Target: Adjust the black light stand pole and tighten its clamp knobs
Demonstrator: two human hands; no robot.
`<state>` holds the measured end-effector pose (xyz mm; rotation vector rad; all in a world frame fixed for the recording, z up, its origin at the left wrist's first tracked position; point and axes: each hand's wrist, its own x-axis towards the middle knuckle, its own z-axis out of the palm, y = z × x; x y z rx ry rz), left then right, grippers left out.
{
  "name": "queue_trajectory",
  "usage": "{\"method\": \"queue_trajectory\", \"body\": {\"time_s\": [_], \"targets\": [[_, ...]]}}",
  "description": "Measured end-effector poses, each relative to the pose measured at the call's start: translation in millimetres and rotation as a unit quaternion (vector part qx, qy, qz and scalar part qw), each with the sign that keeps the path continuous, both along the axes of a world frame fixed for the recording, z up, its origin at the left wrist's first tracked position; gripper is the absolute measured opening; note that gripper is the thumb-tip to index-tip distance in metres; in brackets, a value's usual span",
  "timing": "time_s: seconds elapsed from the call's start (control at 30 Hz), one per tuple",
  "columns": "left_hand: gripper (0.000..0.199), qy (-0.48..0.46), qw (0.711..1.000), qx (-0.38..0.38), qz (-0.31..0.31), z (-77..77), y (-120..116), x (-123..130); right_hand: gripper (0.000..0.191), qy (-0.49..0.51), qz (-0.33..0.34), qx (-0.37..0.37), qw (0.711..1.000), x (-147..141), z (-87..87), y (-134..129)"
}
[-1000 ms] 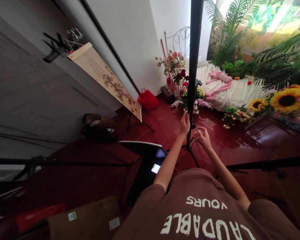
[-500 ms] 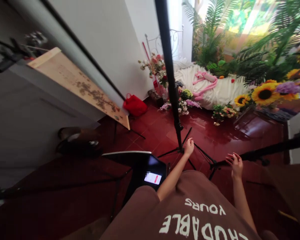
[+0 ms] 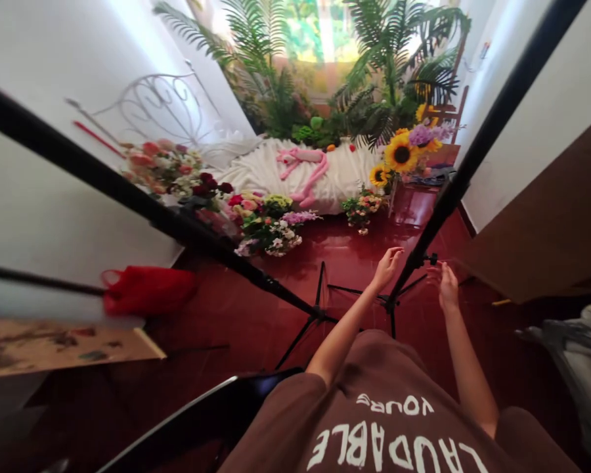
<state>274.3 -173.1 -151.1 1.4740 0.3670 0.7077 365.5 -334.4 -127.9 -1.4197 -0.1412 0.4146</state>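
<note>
My left hand (image 3: 388, 268) is just left of the black pole of the right light stand (image 3: 431, 220), its fingers stretched out and holding nothing. On the other side, my right hand (image 3: 446, 284) is raised with its fingers apart, close below a small black knob (image 3: 431, 259) on that pole. Whether its fingertips touch the knob I cannot tell. A second black stand (image 3: 236, 259) slants across the left of the view, and its spread legs rest on the dark red tiled floor (image 3: 342, 246).
A white-draped bed (image 3: 256, 167) with a pink plush toy (image 3: 305, 157) stands ahead. Around it are flowers (image 3: 270, 226), sunflowers (image 3: 401, 154) and palm plants (image 3: 389, 72). A red bag (image 3: 150, 289) and a painted panel (image 3: 69, 348) are at left, a brown board (image 3: 546, 217) at right.
My view has swung right, bringing the right stand upright between my hands. Both hands have come nearer its pole. The lit phone screen is out of sight.
</note>
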Motion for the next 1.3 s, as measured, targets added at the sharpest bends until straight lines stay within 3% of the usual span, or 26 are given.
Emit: {"method": "queue_trajectory", "body": {"time_s": [0.13, 0.4, 0.57, 0.77, 0.87, 1.0, 1.1, 1.2, 1.3], "targets": [[0.052, -0.033, 0.995, -0.017, -0.091, 17.5, -26.4, 34.5, 0.058, -0.084, 0.09, -0.061, 0.991, 24.4, 13.6, -7.8], [0.05, -0.021, 0.997, 0.018, -0.074, 18.6, -32.1, 47.8, 0.049, -0.153, 0.226, -0.083, 0.958, 48.6, 21.9, -8.6], [0.047, -0.016, 0.998, 0.037, -0.041, 18.6, -35.6, 49.1, 0.043, -0.203, 0.207, -0.079, 0.954, 44.1, 22.3, -7.9], [0.043, -0.012, 0.999, 0.042, -0.023, 20.8, -38.5, 49.5, 0.034, -0.309, 0.152, -0.145, 0.928, 32.9, 19.6, -11.2], [0.041, -0.015, 0.999, 0.048, -0.016, 20.8, -38.7, 49.4, 0.041, -0.383, 0.145, -0.136, 0.902, 35.2, 49.6, -7.9], [0.041, -0.019, 0.999, 0.048, -0.014, 19.9, -40.1, 50.6, 0.071, -0.465, 0.107, -0.057, 0.877, 39.6, 132.6, 20.1], [0.041, -0.018, 0.999, 0.043, -0.016, 19.4, -40.7, 50.6, 0.073, -0.5, 0.108, -0.042, 0.858, 37.2, 185.7, 52.2], [0.04, -0.007, 0.999, 0.031, -0.029, 19.4, -39.6, 47.6, 0.066, -0.523, 0.087, -0.058, 0.846, 31.4, 204.9, 74.9], [0.043, 0.006, 0.998, 0.037, -0.049, 19.0, -37.6, 42.3, 0.062, -0.526, 0.061, -0.068, 0.846, 27.0, 201.3, 81.8]]}}
